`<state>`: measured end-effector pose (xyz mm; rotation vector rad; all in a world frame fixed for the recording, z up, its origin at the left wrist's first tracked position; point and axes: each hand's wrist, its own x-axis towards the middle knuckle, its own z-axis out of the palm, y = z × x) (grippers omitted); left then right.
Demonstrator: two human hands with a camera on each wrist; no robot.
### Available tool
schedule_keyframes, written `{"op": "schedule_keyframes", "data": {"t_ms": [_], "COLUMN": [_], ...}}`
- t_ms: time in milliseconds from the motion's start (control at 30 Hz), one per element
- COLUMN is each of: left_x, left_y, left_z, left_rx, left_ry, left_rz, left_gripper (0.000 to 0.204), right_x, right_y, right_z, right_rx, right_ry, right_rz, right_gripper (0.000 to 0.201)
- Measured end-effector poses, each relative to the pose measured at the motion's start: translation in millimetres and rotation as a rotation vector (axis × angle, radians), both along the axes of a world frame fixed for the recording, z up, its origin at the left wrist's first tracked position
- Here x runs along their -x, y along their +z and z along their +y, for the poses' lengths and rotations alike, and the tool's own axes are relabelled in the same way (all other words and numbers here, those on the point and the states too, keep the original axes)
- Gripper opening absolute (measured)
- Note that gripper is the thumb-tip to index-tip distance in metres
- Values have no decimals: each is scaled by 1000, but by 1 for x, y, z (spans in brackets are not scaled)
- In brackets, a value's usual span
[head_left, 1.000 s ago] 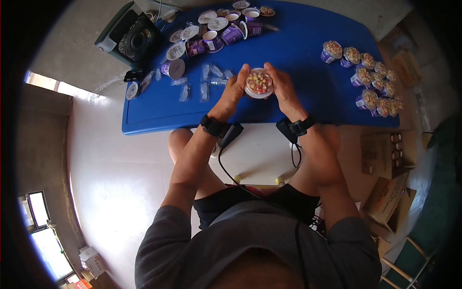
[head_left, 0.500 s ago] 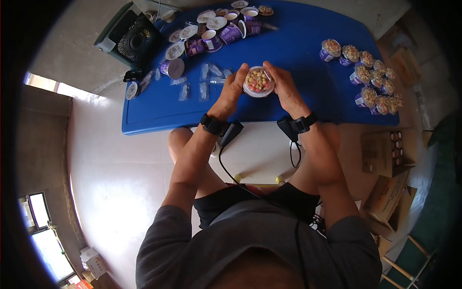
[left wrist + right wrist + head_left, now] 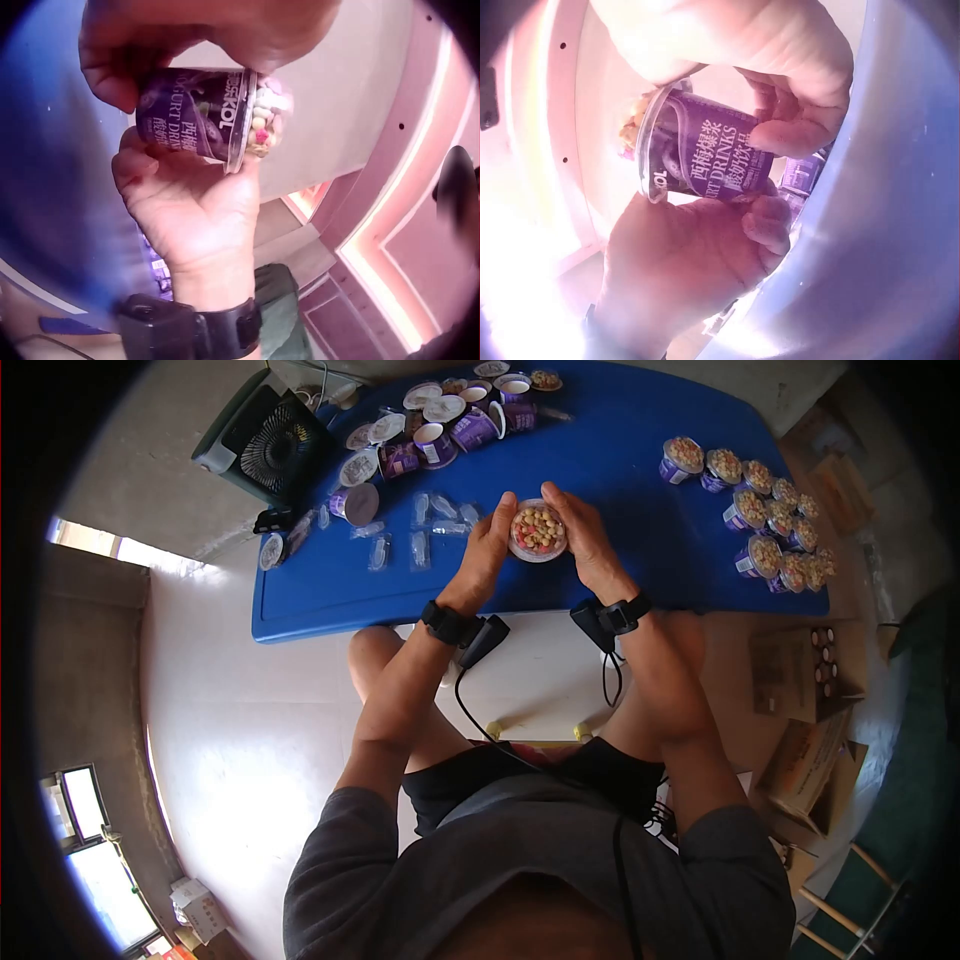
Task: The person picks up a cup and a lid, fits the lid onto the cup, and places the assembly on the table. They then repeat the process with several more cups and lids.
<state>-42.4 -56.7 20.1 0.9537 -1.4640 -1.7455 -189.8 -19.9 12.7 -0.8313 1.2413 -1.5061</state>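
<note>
Purple plastic shows between both hands: a yogurt cup (image 3: 538, 531) with white lettering on its side and a clear domed lid packed with pale and pink cereal bits. The left hand (image 3: 484, 555) wraps its fingers round one side of the cup, thumb up by the rim, and the right hand (image 3: 586, 542) curls round the other side, so the cup is clamped between the two palms above the blue tabletop (image 3: 620, 460), a little in from its near edge and about midway along it. The left wrist view shows the cup (image 3: 206, 116) lying on its side in the grip, lid toward the ceiling side; the right wrist view shows the cup (image 3: 705, 154) with fingers folded under its base. Both wrists carry black straps with a cable hanging from them.

Just beyond the hands, toward the left edge, small clear sachets (image 3: 425, 530) lie scattered flat. Along the right edge stands a tight cluster of filled cups (image 3: 765, 520) with the same topping lids. At the far edge, near the left corner, sit opened purple cups (image 3: 450, 420) and loose lids. A dark green fan (image 3: 265, 440) stands off the far left corner.
</note>
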Motion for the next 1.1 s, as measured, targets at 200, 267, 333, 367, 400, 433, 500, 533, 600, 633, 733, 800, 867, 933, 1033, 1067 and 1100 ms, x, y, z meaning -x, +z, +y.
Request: {"op": "schedule_keyframes", "data": {"t_ms": [200,267,333,367,400,433,500,533,600,633,733,800,867,933,1033,1067,1100], "left_x": [-7,-2,7,6,4,3,1,0,-1,-1,-2,-2,-1,-1,2,2,2], "left_y": [6,3,-9,-15,-7,-2,-6,-7,-9,-9,-5,-1,3,-1,-14,-20,-24], "left_z": [-4,-4,-5,-6,-1,1,-5,-7,-9,-10,-9,-6,-5,-4,-5,-7,-8], "left_rx": [-49,-67,682,681,717,754,647,645,641,688,665,597,586,577,595,631,667], "left_ry": [-87,-80,82,80,55,34,42,53,65,78,54,16,6,12,10,23,39], "left_rz": [-7,34,-27,-25,-109,-194,-159,-159,-156,-181,-214,-218,-286,-277,-189,-210,-233], "left_gripper": [70,71,66,66,65,66,65,63,62,60,57,57,57,59,64,64,63], "right_x": [-3,-4,-2,0,1,2,15,18,13,9,10,11,13,10,17,23,30], "right_y": [8,9,6,5,8,10,5,3,10,16,7,3,5,6,11,11,11], "right_z": [4,3,2,3,5,6,-3,-6,1,5,1,1,1,3,7,7,8], "right_rx": [-82,-141,-140,-141,-156,-171,-96,-20,196,414,436,450,430,431,399,399,399], "right_ry": [27,-40,0,-3,37,80,30,-26,-43,-61,-35,-42,-47,-71,-168,-217,-263], "right_rz": [-5,-24,-218,-217,-109,-1,227,451,536,615,644,634,574,578,645,688,728], "right_gripper": [47,51,59,59,64,69,64,60,54,50,48,48,49,49,48,47,46]}}
